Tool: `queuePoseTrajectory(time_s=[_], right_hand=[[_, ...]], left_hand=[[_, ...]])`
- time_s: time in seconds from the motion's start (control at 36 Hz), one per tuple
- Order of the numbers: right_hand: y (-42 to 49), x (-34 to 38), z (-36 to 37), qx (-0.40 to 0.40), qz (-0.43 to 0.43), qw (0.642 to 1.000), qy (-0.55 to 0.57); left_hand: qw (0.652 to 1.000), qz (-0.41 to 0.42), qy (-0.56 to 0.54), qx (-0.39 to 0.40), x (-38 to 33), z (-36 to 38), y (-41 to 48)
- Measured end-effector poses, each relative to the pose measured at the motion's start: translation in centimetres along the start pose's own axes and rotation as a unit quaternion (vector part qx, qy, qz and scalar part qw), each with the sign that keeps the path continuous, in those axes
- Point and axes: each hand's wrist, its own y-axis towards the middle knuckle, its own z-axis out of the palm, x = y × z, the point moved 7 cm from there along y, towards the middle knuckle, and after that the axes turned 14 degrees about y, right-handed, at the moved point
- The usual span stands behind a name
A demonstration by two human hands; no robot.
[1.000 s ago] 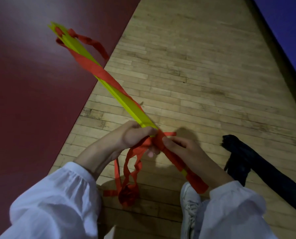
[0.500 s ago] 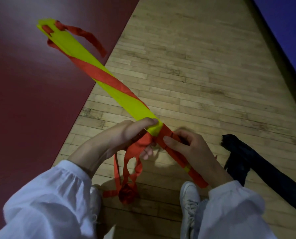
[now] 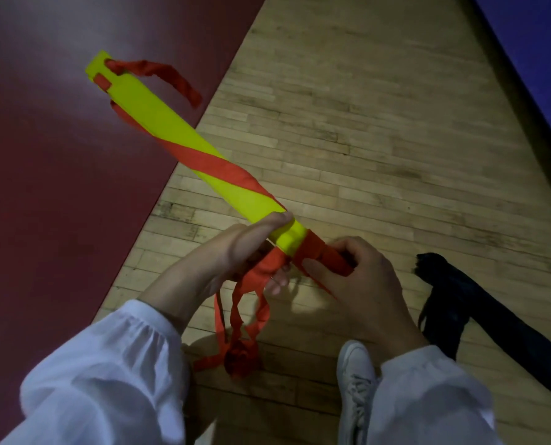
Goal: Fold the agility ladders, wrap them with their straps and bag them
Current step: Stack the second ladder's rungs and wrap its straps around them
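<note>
A folded bundle of yellow ladder rungs (image 3: 184, 149) slants from my hands up to the far left, held above the floor. An orange strap (image 3: 216, 163) spirals once round it, and a loose strap end (image 3: 171, 77) curls off the far tip. My left hand (image 3: 235, 248) grips the near part of the bundle, thumb on the yellow face, with orange strap passing through its fingers. My right hand (image 3: 354, 281) grips the strap-wrapped near end. Loose orange strap loops (image 3: 240, 335) hang from my hands down to the floor.
A black bag (image 3: 479, 316) lies on the wooden floor (image 3: 380, 139) to the right. A dark red mat (image 3: 59, 171) covers the left side and a blue mat (image 3: 540, 36) edges the far right. My white shoe (image 3: 356, 380) is below my right hand.
The bundle has turned in my hands, so its broad yellow face now shows. My right hand has curled more tightly round the wrapped near end.
</note>
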Motion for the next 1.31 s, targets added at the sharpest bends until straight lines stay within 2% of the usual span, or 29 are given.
queuePoseTrajectory(time_s=[0.14, 0.33, 0.53, 0.64, 0.75, 0.83, 1.06, 1.31], right_hand=[[-0.2, 0.7, 0.3, -0.007, -0.032, 0.997, -0.066], [-0.1, 0.2, 0.7, 0.013, -0.017, 1.000, -0.015], [0.0, -1.1, 1.7, 0.138, 0.065, 0.983, 0.103], [-0.8, -1.7, 2.8, 0.203, 0.171, 0.946, 0.185], [-1.6, -1.8, 3.3, 0.251, 0.228, 0.914, 0.221], [-1.5, -1.5, 3.0, 0.238, 0.245, 0.909, 0.241], [-0.9, -1.1, 2.7, 0.205, 0.215, 0.916, 0.268], [-0.5, -1.2, 1.9, 0.179, 0.191, 0.935, 0.241]], left_hand=[[1.000, 0.001, -0.005, -0.005, 0.0, 0.3, -0.1], [0.999, -0.005, -0.037, -0.023, 0.0, 0.4, 0.1], [0.999, -0.001, -0.040, -0.032, 0.0, 0.3, 0.2], [0.999, 0.007, -0.015, -0.032, -0.1, 0.4, 0.1], [1.000, 0.019, 0.001, -0.019, -0.4, 0.7, 0.1], [1.000, 0.025, 0.008, -0.015, -0.5, 0.8, 0.0], [0.999, 0.019, 0.028, 0.003, -0.8, 0.7, -0.4], [0.996, -0.023, 0.085, -0.031, 0.2, 0.1, -0.3]])
